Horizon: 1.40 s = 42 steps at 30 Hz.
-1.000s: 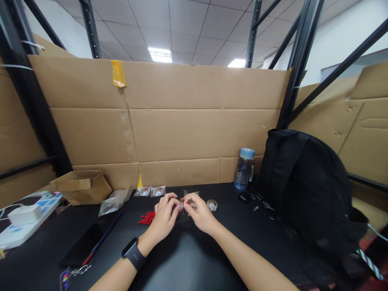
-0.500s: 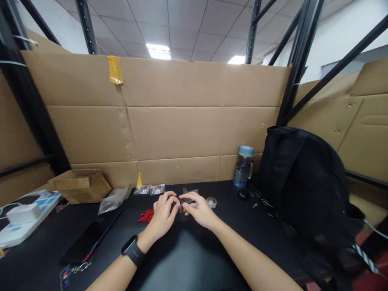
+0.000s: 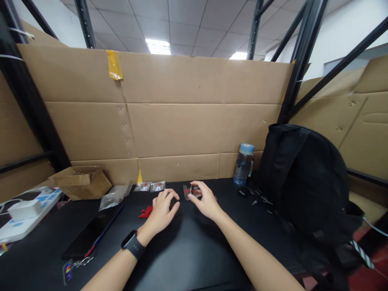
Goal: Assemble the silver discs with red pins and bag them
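A small, thin-edged piece [image 3: 191,189], blurred, sits pinched between the right hand's [image 3: 208,203] thumb and fingers, near a clear, crinkled packet [image 3: 186,194]. The left hand [image 3: 163,211], fingers curved apart, adjoins stringy red strands [image 3: 145,213]. Smooth black tabletop [image 3: 188,258]; creased cardboard wall [image 3: 176,133]; tiled ceiling [image 3: 188,24].

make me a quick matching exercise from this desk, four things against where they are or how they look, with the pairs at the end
Things:
1. red bundle
2. bottle
3. watch
4. backpack

Place or look:
A. worn on the left arm
B. on the table, beside the left hand
C. large and black, at the right
D. upright, with a blue lid

Pairs: 1-B, 2-D, 3-A, 4-C
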Each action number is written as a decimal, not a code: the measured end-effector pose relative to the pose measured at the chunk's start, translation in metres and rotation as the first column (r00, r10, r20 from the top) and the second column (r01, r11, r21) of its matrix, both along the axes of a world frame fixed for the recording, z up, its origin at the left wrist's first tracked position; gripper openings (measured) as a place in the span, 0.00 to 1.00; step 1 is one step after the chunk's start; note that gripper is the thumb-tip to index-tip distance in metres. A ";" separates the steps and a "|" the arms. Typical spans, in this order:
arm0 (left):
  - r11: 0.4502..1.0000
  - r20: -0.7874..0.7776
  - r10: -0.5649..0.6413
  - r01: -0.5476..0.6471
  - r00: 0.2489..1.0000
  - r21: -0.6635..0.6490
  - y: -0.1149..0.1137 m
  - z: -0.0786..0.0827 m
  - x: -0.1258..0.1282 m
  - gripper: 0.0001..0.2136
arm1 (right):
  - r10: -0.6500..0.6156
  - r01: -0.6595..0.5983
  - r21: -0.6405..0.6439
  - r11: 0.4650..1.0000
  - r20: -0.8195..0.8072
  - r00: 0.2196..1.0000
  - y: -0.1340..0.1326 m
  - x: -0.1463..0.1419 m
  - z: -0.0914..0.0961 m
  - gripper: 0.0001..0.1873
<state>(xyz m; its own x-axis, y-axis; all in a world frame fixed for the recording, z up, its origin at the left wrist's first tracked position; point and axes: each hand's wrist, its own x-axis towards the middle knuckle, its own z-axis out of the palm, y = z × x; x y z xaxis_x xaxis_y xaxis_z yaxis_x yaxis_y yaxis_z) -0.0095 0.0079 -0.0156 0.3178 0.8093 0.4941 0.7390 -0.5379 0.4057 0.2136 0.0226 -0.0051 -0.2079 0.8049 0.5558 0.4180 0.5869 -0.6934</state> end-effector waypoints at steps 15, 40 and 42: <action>0.999 0.004 -0.026 0.026 1.000 -0.031 0.011 -0.006 -0.011 0.17 | 0.211 -0.164 -0.152 0.975 0.379 0.901 -0.001 0.003 -0.004 0.17; 0.932 -0.242 -0.329 0.273 0.913 -0.239 0.003 0.005 -0.012 0.19 | 0.243 -0.182 -0.236 0.955 0.261 0.934 0.004 0.004 -0.010 0.17; 0.915 -0.220 -0.369 0.311 0.903 -0.258 0.004 0.006 -0.014 0.20 | 0.213 -0.153 -0.216 0.964 0.294 0.932 0.003 0.004 -0.010 0.17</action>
